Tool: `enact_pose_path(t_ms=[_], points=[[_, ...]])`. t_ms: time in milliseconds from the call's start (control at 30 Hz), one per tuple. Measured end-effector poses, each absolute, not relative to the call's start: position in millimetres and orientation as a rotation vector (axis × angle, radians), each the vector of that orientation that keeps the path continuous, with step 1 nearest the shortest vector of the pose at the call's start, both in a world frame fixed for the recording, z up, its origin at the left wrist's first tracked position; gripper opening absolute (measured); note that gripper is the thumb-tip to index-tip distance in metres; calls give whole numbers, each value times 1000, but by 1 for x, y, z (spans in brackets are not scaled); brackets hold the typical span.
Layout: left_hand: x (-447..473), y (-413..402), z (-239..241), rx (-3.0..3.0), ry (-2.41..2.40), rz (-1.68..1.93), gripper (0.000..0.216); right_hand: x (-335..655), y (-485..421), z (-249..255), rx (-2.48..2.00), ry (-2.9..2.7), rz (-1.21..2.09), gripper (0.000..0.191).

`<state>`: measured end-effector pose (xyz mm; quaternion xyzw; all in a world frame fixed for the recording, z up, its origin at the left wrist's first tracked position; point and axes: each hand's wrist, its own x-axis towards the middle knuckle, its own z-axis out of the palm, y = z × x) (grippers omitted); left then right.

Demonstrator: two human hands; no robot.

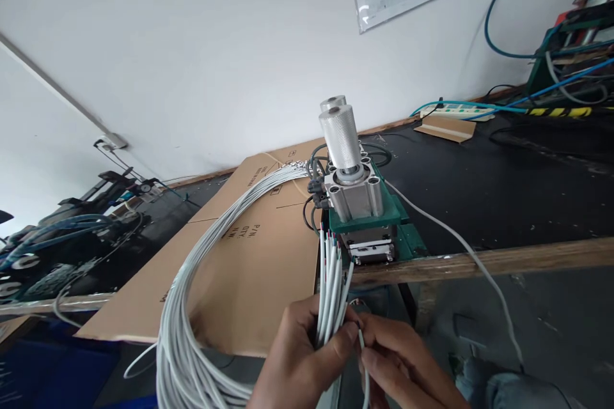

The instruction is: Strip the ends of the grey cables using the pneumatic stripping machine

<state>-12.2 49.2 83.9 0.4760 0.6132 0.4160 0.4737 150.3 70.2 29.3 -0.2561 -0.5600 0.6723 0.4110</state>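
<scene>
A bundle of grey cables [330, 291] stands upright in my left hand [307, 358], whose fingers are wrapped round it. Small coloured wire ends show at the bundle's top. Close beside it, my right hand [400, 358] pinches a single grey cable [365, 367] between thumb and fingers, near that cable's end. My left thumb lies close to this end; whether it touches cannot be made out. Just beyond the bundle is a pneumatic press fixture [355, 195] with knurled metal cylinders on a green base. The long loop of grey cables [192, 287] curves away to the left.
Flattened cardboard [259, 268] lies under the cable loop. A black bench [446, 198] with a wooden front edge runs to the right. At the back are a power strip [458, 110] and a cardboard piece [446, 128]. Other equipment [71, 230] stands at the left.
</scene>
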Motion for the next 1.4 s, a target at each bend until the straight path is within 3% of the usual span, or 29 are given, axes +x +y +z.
enact_pose_path(t_ms=[167,367,533,767,867,1033,1167,1400], points=[[-6,52,92,1150,1463,972,28,153,75,31,-525,-1548,1675,58],[4,54,105,1251,1584,916,10,151,77,33,-599,-1610,1259,55],[2,56,104,1362,1513,783,9,159,77,38,-496,-1841,1059,30],[5,57,101,1580,1576,645,14,166,71,36,-646,-2014,911,18],[4,56,104,1483,1500,720,16,164,74,33,-557,-1945,1013,23],[-8,51,99,1160,1260,905,26,151,74,27,-537,-1671,1323,49],[-10,49,95,1133,1259,973,43,139,71,19,-535,-1577,1269,56],[-4,49,92,1127,1283,1030,44,134,73,10,-542,-1613,1071,61]])
